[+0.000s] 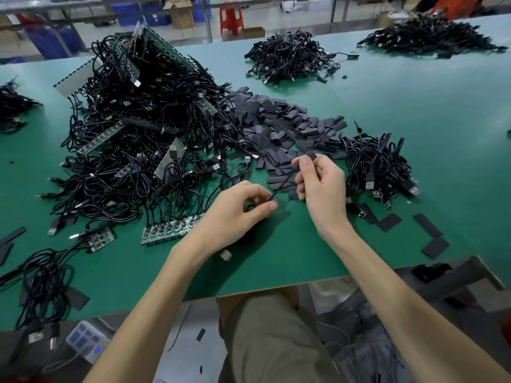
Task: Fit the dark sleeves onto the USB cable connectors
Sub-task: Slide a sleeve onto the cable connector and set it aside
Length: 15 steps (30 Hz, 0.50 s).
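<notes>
My left hand (237,214) grips a black USB cable (280,186) low over the green table (276,261). The cable runs up and right to my right hand (320,183). That hand pinches a dark sleeve (300,163) at the cable's upper end between thumb and fingers. The connector under the sleeve is hidden. Behind my hands lies a spread of loose dark sleeves (279,125).
A big tangle of black cables with green circuit boards (138,128) fills the left. A smaller cable bundle (378,167) sits right of my right hand, flat dark sleeves (427,225) near it. More cable heaps (290,56) lie at the back. A board strip (171,230) lies left of my left hand.
</notes>
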Tool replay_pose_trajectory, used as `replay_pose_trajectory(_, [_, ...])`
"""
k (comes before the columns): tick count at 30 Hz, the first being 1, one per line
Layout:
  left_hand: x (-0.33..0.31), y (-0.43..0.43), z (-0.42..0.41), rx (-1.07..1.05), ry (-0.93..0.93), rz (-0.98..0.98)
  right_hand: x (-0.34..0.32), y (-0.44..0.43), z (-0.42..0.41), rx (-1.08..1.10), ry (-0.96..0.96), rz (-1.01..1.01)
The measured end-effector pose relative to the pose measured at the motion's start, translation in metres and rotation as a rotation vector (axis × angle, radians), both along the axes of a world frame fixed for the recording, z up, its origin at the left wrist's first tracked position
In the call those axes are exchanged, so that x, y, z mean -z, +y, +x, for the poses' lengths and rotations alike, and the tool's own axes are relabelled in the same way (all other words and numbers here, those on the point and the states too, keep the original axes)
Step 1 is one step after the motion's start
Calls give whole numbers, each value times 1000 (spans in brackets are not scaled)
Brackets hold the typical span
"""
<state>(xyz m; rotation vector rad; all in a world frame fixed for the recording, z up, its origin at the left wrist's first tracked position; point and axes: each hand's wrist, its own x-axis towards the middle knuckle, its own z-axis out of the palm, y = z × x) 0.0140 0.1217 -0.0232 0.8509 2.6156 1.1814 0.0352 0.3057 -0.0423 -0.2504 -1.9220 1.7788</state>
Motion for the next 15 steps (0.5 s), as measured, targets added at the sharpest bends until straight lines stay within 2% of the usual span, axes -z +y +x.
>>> replay_pose_trajectory(5, [2,-15,15,-47,14,-52,-1,1,-1,30,19,-96])
replay_pose_trajectory(7, [0,-13,17,-90,-41,57,0,0,-1,21,18,-120])
replay_pose_trajectory(11, [-10,-4,14,-145,-215,420,1,-1,-2,-54,10,-150])
replay_pose_trajectory(13, [-18,8,10,-172,-256,531,1,-1,-3,-64,-19,-90])
replay_pose_trajectory(15, [-28,26,4,-175,-300,597,2,-1,-4,-64,-68,66])
